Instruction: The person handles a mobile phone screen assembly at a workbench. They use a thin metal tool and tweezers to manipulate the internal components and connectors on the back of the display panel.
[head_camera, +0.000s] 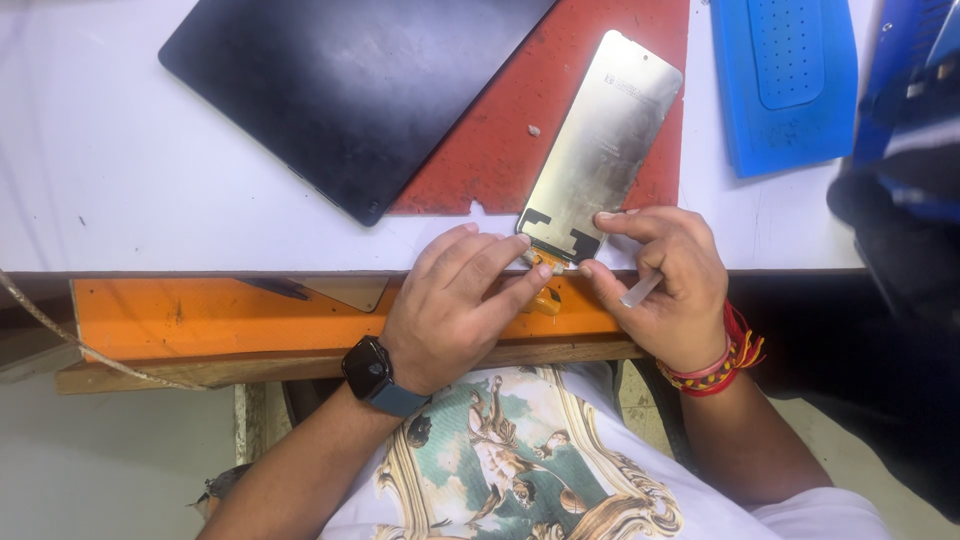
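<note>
Two bare hands meet at the near edge of a white worktable (120, 170), seen from above by the person wearing the camera. Nearest the viewer is a white printed shirt (520, 450), then both forearms rising toward the bench. The left hand (450, 305) wears a dark smartwatch (372, 372) on its wrist; its fingers are curled, with the fingertips (535, 262) pressed on the bottom edge of a phone display panel (600, 150). The right hand (665, 285), with red and yellow thread bands (725, 360) around its wrist, pinches the same bottom edge between thumb and forefinger, while a thin pale stick-like tool (640, 290) is tucked under its other fingers (what kind of tool it is cannot be told).

Just below the fingers, a small orange flex piece (547, 300) hangs from the panel over an orange strip (220, 310) that runs along the table's front on a wooden board (250, 368).

The display panel lies face down, its dull metallic back up, tilted so the top points away and to the right. It rests partly on a worn red mat (500, 130). Farther left, a large black tablet-like slab (350, 90) lies across the mat and table. At the far right sits a blue perforated mat (790, 80), with blurred dark and blue objects (900, 130) at the picture's edge.
</note>
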